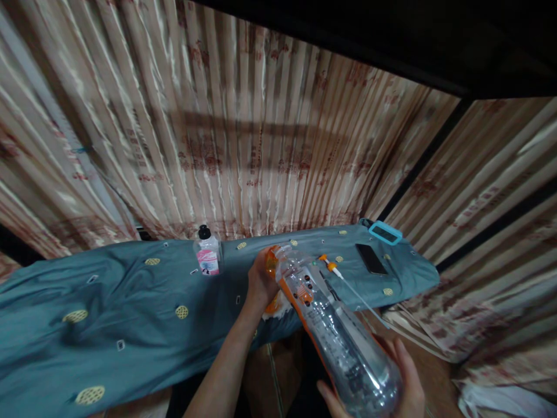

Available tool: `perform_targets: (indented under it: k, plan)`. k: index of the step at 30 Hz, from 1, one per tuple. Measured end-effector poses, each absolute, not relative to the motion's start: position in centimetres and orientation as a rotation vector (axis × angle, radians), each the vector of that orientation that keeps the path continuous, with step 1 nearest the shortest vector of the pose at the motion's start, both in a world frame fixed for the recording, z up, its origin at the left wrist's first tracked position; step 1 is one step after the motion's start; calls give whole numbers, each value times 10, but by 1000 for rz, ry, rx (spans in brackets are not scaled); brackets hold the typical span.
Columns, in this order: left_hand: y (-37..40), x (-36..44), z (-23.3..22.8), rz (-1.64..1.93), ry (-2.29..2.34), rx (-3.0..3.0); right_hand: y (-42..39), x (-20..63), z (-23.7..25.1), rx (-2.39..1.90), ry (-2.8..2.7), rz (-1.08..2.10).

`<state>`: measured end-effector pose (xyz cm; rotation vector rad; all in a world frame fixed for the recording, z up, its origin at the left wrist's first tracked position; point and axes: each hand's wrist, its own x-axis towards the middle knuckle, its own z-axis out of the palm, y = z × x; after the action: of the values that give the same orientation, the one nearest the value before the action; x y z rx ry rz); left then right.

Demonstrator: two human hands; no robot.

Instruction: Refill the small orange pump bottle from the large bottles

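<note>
A large clear plastic bottle (337,334) with an orange label lies tilted across the lower middle, its base toward me. My right hand (402,386) cups the base from below. My left hand (261,281) is closed around the neck end, where an orange cap (272,261) shows. Both hands hold the bottle above the edge of a table covered in a teal cloth (130,313).
A small clear bottle (208,252) with a black cap and pink label stands on the cloth. A dark phone (371,258), a teal-framed item (385,232) and an orange-tipped thin tube (337,273) lie at the right end. Striped curtains (261,133) hang behind.
</note>
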<state>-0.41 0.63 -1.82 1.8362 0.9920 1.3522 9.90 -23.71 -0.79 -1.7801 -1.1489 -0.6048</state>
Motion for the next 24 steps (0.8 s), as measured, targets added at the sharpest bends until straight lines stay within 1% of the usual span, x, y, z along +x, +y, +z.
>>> perform_targets:
  k: [3,10,12,15,19,22,24]
  plan:
    - [6,-5,-16,1350,986,1838,-237,100,-8,-1777,-1184,-606]
    - [7,-3,-19,1361,992,1800,-241,126,-22,-1646,-1424,-788]
    - [8,-3,-21,1369,972,1807,-241,133,-23,-1666,-1466,-778]
    - [8,-2,-23,1379,942,1809,-241,136,-22,-1696,-1451,-727]
    - [7,-1,-23,1389,961,1811,-239,128,-22,-1618,-1408,-678]
    - [7,-2,-21,1380,977,1819,-239,116,-22,-1614,-1275,-666]
    - [6,-2,-19,1377,984,1815,-240,107,-20,-1716,-1134,-632]
